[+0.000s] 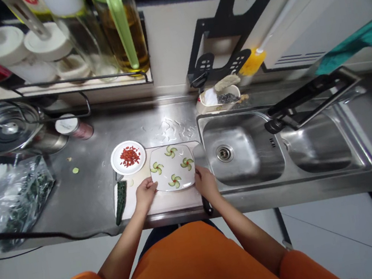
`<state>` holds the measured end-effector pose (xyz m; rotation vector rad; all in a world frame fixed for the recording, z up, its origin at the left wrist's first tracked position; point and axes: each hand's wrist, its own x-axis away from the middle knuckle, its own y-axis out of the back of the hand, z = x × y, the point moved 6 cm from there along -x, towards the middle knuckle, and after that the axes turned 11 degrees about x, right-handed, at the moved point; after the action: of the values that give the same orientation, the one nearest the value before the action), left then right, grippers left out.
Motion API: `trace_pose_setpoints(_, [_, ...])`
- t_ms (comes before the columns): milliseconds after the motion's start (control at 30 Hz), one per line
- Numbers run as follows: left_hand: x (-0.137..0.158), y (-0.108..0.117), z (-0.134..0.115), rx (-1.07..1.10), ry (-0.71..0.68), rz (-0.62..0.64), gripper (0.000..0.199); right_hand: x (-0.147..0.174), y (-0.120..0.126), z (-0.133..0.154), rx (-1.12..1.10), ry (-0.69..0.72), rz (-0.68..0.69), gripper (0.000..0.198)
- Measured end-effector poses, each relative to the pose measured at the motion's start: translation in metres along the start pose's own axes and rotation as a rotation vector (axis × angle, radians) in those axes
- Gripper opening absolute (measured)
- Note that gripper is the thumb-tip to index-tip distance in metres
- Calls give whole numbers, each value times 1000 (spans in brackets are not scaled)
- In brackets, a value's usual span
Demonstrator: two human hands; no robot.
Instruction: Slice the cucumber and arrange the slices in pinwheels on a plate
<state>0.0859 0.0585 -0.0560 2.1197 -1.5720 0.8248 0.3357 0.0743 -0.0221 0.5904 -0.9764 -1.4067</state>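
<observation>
A squarish white plate (172,167) is gripped at its lower left edge by my left hand (145,193) and at its right edge by my right hand (206,183). Several pinwheels of green cucumber slices with red centres (170,151) are arranged on it. Beneath lies a white cutting board (139,198). A piece of dark green cucumber (121,202) rests on the board's left side. Behind my left hand sits a small white dish (116,161) of red goji berries (130,156). Partly hidden by my right hand is a knife (207,206), its dark handle pointing towards me.
To the right is a steel double sink (243,149) with a black tap (292,105). A sponge holder (212,106) stands behind it. At left are a plastic bag of greens (16,197), a lidded pot (6,129) and a small jar (74,127). A condiment rack (87,83) hangs above.
</observation>
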Motion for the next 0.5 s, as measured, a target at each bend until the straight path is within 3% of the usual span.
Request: trace_pose_setpoints(500, [-3,-1,-7,-150,-128,34,31,-1,0,-2,-27,-29,2,38])
